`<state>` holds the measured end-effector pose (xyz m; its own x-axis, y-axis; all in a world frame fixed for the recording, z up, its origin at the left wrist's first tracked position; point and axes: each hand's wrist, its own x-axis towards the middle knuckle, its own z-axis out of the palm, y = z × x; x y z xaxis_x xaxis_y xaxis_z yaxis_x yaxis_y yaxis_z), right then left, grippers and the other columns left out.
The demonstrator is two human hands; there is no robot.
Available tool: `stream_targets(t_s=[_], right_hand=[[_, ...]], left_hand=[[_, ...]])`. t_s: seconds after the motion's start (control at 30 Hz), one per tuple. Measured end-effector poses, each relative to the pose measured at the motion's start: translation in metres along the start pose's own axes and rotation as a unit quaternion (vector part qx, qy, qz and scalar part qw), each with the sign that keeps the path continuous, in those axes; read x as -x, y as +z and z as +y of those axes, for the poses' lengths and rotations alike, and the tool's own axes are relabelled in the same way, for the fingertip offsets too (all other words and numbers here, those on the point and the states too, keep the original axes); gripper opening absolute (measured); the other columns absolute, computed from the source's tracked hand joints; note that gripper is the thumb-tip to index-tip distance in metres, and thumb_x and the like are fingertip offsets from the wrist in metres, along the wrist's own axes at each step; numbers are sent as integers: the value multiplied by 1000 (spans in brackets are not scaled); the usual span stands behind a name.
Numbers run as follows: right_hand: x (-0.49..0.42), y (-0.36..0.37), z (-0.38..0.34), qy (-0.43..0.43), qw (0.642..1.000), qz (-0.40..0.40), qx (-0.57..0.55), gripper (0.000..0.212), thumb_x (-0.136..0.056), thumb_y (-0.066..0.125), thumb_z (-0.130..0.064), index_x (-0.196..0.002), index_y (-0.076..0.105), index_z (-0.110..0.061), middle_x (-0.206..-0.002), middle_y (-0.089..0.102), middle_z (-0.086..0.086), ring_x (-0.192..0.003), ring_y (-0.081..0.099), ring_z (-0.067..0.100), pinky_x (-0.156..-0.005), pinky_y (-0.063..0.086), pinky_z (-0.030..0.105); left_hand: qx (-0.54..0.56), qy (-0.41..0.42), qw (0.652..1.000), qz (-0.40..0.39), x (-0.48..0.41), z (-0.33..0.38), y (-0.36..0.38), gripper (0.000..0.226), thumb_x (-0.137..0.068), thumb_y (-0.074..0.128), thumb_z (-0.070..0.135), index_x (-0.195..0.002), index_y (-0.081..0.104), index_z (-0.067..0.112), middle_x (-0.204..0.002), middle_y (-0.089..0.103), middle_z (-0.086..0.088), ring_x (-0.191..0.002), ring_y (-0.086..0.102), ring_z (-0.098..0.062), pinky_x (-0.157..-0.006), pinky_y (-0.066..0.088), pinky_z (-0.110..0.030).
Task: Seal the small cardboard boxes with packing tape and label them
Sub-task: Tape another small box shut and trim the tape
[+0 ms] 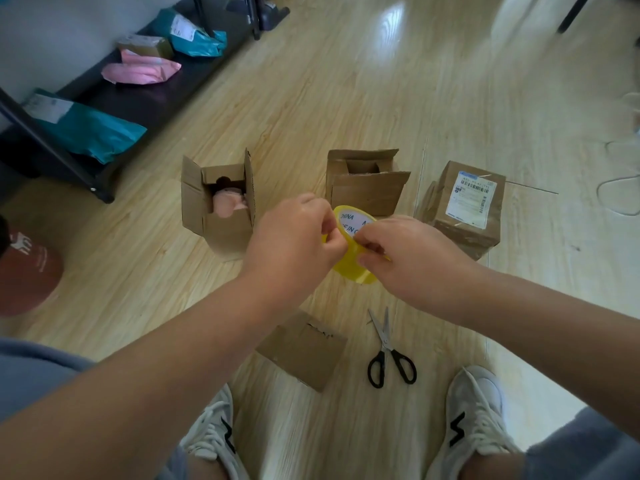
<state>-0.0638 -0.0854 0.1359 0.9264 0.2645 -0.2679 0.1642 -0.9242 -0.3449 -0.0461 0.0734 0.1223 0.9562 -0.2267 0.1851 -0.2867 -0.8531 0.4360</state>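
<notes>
Fingers (pixel 334 242) of both hands pinch the tape roll (pixel 353 268).

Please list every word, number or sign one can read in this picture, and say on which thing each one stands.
"HINA" and "IN C", both partly hidden: on the core of the tape roll.
"N": on the side of each shoe.
The box label: barcode and print, too small to read.
The mailer labels: too blurred to read.
White print on the brown-red object: too blurred to read.
</notes>
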Motion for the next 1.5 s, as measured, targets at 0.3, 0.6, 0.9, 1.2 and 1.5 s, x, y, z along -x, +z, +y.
stream_targets(t_s=[0.3,0.6,0.9,1.2,1.5], right_hand=[[1,-6,4,22,994,-18,-104,17,-104,47,-28,-108,62,-22,-93,61,-7,-84,60,13,-80,55,40],[4,-8,16,58,987,-31,-145,17,-105,47,-29,-109,62,-24,-89,64,-6,-73,59,8,-60,44,22],[0,-8,11,59,983,-16,-172,15,-104,49,-31,-111,62,-26,-86,61,-9,-74,57,6,-60,41,22],[1,-5,9,40,985,-29,-167,16,-104,49,-32,-105,63,-24,-88,64,-5,-77,60,12,-64,48,26],[3,-9,10,36,984,-30,-174,23,-103,46,-41,-91,62,-29,-75,61,-6,-60,52,5,-56,40,20]], left_hand=[[195,-77,967,-144,-7,-8,-9,10,-90,64,17,-80,65,19,-76,64,-1,-66,49,15,-63,41,-8],[360,-153,912,-126,-20,-22,-30,7,-95,61,15,-95,68,14,-94,72,-8,-86,70,-15,-87,58,-31],[289,-131,934,-162,-4,-10,-4,37,-73,84,30,-108,71,28,-94,70,9,-85,66,-3,-84,58,-27],[352,-151,918,-101,-8,-14,0,14,-85,76,17,-77,74,28,-74,73,0,-67,64,-8,-72,59,-34],[304,-136,932,-145,-10,-15,-5,12,-94,64,16,-84,68,21,-80,69,-8,-70,62,-13,-75,58,-35]])
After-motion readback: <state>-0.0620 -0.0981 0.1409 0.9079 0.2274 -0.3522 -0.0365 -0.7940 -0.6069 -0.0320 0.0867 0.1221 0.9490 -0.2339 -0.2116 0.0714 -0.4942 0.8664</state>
